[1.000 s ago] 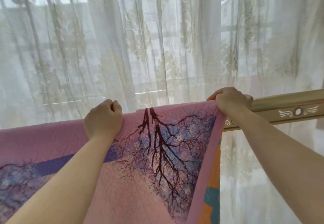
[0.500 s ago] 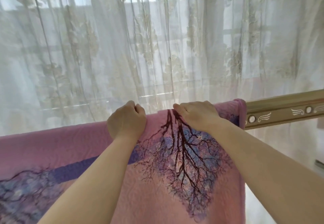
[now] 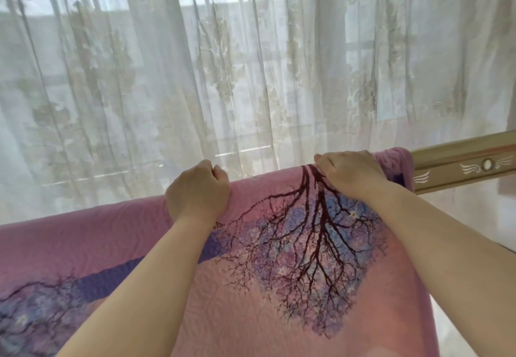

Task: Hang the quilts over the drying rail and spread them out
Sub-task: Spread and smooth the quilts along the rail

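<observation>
Between the earlier frames and this one, the right hand (image 3: 351,173) had travelled leftward from the quilt's right edge to the printed tree trunk, while the left hand (image 3: 196,193) had shifted rightward along the fold, so that the two hands lay closer together. The quilt's right edge, formerly folded back to show an orange and teal underside, had been laid flat and hung straight.

Nearest the viewer, both forearms reached up across the pink quilt (image 3: 265,300), whose near face fell toward the camera, printed with an inverted dark tree over blue and violet blossom. A second such print showed at the lower left, joined by a violet band.

Farther along, at the fold, the left hand was curled closed, gripping the quilt's top fold over the rail. The right hand rested palm-down on the fold, fingers bent and apparently pinching cloth at the trunk; whether it truly gripped could not be told with certainty.

The drying rail (image 3: 463,165), gold with white wing motifs, emerged bare to the right of the quilt and was covered by it leftward to the frame edge. Beyond hung a sheer lace curtain (image 3: 251,63) before a bright window.

Judged as progress: one quilt was already hung and largely spread; final smoothing appeared to remain. No other quilt was visible, so further hanging could not be assessed.
</observation>
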Motion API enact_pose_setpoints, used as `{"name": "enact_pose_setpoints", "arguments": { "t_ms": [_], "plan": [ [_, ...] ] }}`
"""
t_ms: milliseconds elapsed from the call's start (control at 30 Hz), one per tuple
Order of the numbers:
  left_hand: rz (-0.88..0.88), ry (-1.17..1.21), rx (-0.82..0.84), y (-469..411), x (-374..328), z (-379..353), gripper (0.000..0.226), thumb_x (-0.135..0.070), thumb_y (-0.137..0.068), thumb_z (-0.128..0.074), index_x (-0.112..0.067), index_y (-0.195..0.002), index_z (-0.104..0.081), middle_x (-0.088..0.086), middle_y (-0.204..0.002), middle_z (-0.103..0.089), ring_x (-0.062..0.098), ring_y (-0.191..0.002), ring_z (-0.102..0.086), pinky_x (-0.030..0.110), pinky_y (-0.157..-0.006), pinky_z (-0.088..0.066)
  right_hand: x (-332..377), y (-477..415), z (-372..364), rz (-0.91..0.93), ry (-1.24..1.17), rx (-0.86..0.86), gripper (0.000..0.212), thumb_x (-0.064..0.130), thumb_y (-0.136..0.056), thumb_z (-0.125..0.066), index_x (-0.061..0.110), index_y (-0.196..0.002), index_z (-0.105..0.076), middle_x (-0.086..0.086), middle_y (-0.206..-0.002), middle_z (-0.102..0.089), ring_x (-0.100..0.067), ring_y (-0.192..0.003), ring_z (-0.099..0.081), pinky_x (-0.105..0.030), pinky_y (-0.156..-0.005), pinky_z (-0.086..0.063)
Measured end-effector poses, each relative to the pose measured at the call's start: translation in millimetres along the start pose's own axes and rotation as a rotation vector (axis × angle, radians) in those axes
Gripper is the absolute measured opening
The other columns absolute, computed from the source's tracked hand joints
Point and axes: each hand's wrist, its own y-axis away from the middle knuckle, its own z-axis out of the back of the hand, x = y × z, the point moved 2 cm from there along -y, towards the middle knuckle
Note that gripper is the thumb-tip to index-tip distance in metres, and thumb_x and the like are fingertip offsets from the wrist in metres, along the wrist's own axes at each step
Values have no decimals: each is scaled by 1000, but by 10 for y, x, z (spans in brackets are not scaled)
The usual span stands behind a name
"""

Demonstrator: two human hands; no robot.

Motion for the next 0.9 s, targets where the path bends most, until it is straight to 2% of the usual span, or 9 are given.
{"name": "enact_pose_setpoints", "arguments": {
  "t_ms": [100, 200, 267, 333, 400, 500, 700, 800, 900],
  "plan": [
    [8, -21, -5, -12, 20, -29, 36, -32, -97, -34, -14, -70, -51, -1, -60, -51, 14, -53, -43, 28, -50, -28, -123, 1, 80, 39, 56, 31, 51, 45, -101, -19, 22, -105, -64, -6, -123, -64, -27, -114, -54, -41, -105, -25],
    [31, -39, -11, -38, 57, -56, 37, -32, -97, -34, -14, -69, -49, 1, -59, -51, 16, -53, -43, 28, -50, -27, -579, -44, 238, -80, 185, 9, 52, 48, -99, -17, 29, -110, -64, -2, -122, -64, -25, -118, -52, -51, -111, -13],
    [47, -66, -6, -49, 58, -69, 37, -32, -97, -34, -14, -69, -49, 2, -60, -50, 17, -53, -43, 28, -50, -27, -926, -51, 326, -180, 130, 7, 49, 48, -99, -21, 29, -112, -64, -4, -126, -62, -27, -118, -53, -51, -109, -19],
    [67, -90, 8, -41, 35, -64, 36, -31, -97, -34, -14, -69, -49, 3, -60, -50, 19, -53, -43, 28, -51, -29, -1102, -64, 347, -175, 64, 27, 45, 45, -99, -25, 29, -118, -62, -5, -131, -60, -29, -119, -53, -45, -103, -30],
    [87, -106, 18, -20, -90, -87, 36, -30, -97, -34, -13, -70, -50, 4, -60, -50, 20, -54, -43, 29, -52, -30, -1202, -101, 349, -140, 66, 37, 44, 43, -100, -27, 26, -120, -62, -8, -131, -60, -30, -119, -53, -40, -98, -34],
    [42, -134, 45, 66, -483, -170, 37, -29, -98, -30, -11, -75, -53, 2, -59, -51, 20, -53, -45, 33, -60, -35, -1298, -156, 337, -135, 75, 22, 45, 39, -101, -26, 21, -118, -63, -11, -130, -60, -30, -118, -53, -38, -97, -32],
    [-309, -118, 134, 334, -1921, -617, 40, -35, -100, -24, -16, -89, -57, 3, -79, -65, 26, -68, -55, 34, -67, -34, -1438, -143, 333, -61, -41, -1, 43, 39, -101, -27, 27, -120, -64, -3, -131, -61, -26, -120, -51, -38, -98, -28],
    [-367, -150, 149, 399, -2451, -786, 44, -37, -101, -22, -16, -95, -61, 6, -88, -69, 29, -77, -61, 33, -66, -32, -1484, -128, 366, 5, -106, 13, 39, 36, -101, -30, 28, -118, -65, 0, -130, -61, -24, -119, -53, -39, -100, -30],
    [-360, -197, 93, 426, -2590, -830, 49, -38, -101, -21, -18, -94, -66, 5, -84, -70, 27, -70, -59, 31, -60, -33, -1553, -136, 414, 48, -147, 39, 38, 31, -101, -31, 32, -130, -56, 3, -138, -55, -21, -126, -49, -37, -104, -34]
  ]
}}
